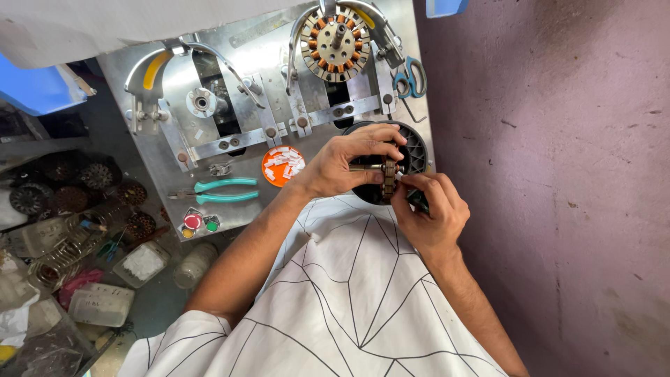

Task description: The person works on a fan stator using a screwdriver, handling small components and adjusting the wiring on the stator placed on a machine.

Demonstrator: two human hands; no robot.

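A grey metal worktop (244,202) stands beside a rough mauve wall (558,174), with a cluttered floor area off its left edge; just off the worktop's near right corner, a small stator core on a shaft (386,172) is held above a round black ribbed tray (416,150); the left hand (345,164) is closed on the core from above and the left, fingers curled over its top and thumb along the shaft, wrist bent slightly inward and forearm running down-left; the right hand (429,209) comes from below, thumb and forefinger pinched together at the core's right edge, the other fingers folded, forearm stretching down-right over a white shirt with black lines (349,300); whether something small sits inside that pinch cannot be told; on the worktop near the left hand lies an orange lid with white slips (283,165); further left, teal-handled pliers (223,190) lie flat, with red, green and yellow buttons (197,223) near the front edge; at the far edge stand two winding fixtures, the right one carrying a copper-wound stator (336,43), the left one a bare hub (201,102); blue-handled scissors (412,78) rest at the right edge; left of the worktop sit dark wound stators (77,188), springs and clear plastic boxes (101,304).
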